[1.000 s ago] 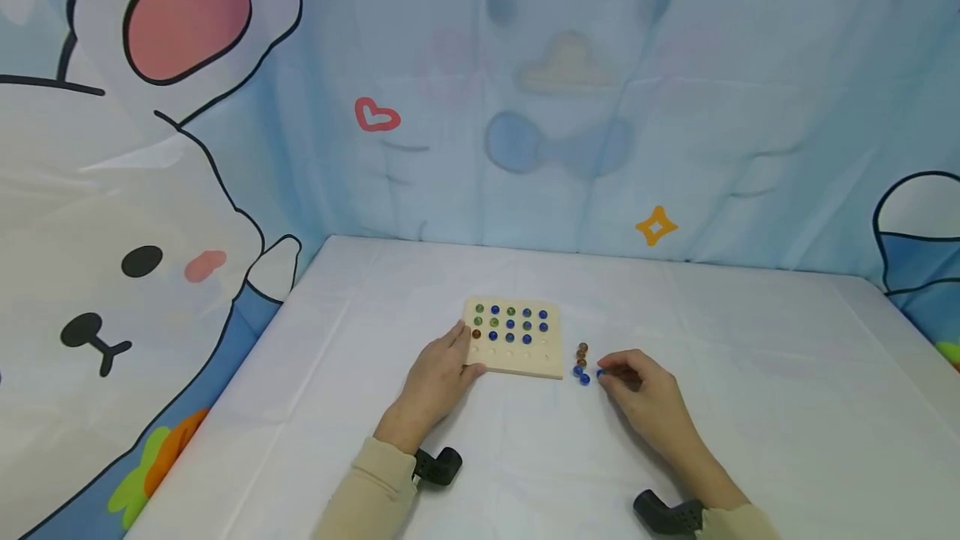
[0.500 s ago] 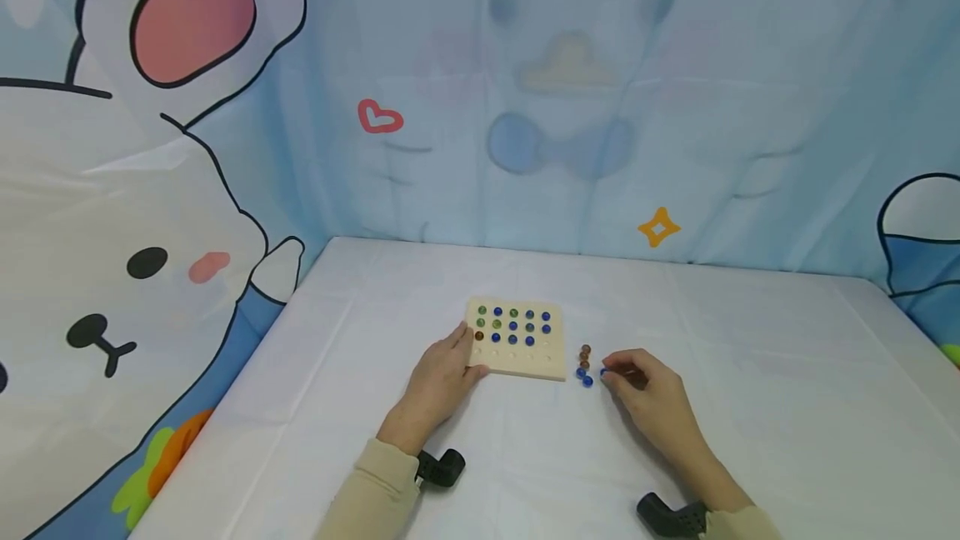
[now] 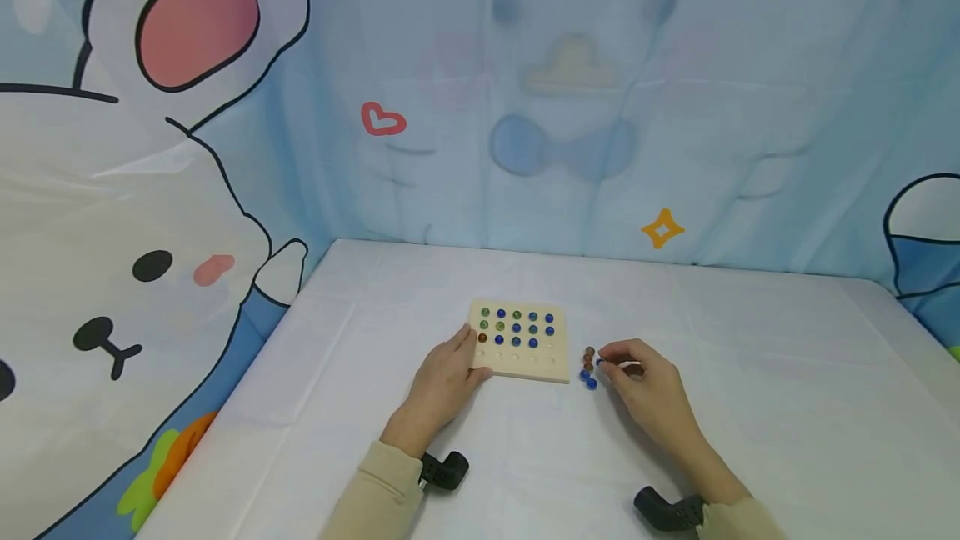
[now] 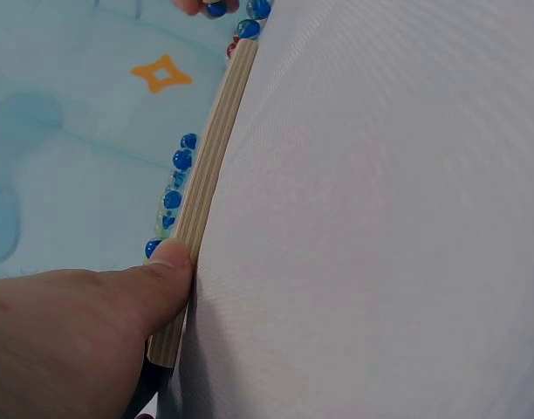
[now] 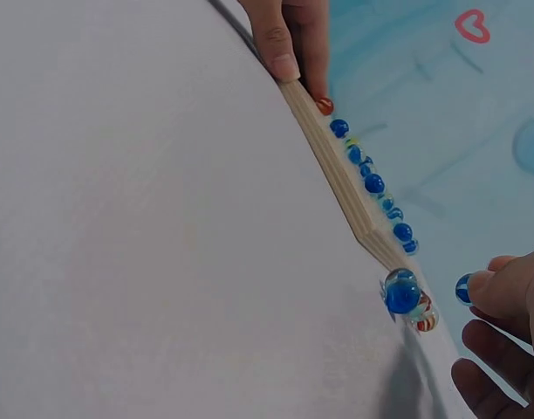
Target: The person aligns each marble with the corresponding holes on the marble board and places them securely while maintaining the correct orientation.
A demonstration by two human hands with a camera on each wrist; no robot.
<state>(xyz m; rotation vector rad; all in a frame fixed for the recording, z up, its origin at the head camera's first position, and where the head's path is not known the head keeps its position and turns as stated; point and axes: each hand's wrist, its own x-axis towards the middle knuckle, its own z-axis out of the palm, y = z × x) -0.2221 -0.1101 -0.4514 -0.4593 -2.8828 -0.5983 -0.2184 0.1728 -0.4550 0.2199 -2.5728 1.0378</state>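
My left hand [image 3: 442, 377] holds the near left corner of a pale wooden marble board [image 3: 528, 366], its thumb against the front edge and its fingers along the left side. Blue and green marbles and one brown one sit in the board's back three rows; the front row shows bare hollows. To the right of the board, my right hand [image 3: 648, 390] pinches a blue marble [image 5: 463, 289] between thumb and forefinger, above the table in the right wrist view. Just left of that hand lie loose blue marbles [image 3: 592, 384] and brown marbles [image 3: 589, 352].
A white cloth [image 3: 750, 407] covers the table. Behind it hangs a light blue printed curtain [image 3: 720, 107], with a large white cartoon animal [image 3: 172, 207] on the left. Each wrist wears a black camera [image 3: 446, 471].
My right hand has lifted slightly and shifted toward the board with the blue marble. My left hand keeps its hold on the board. The head view has shifted a little.
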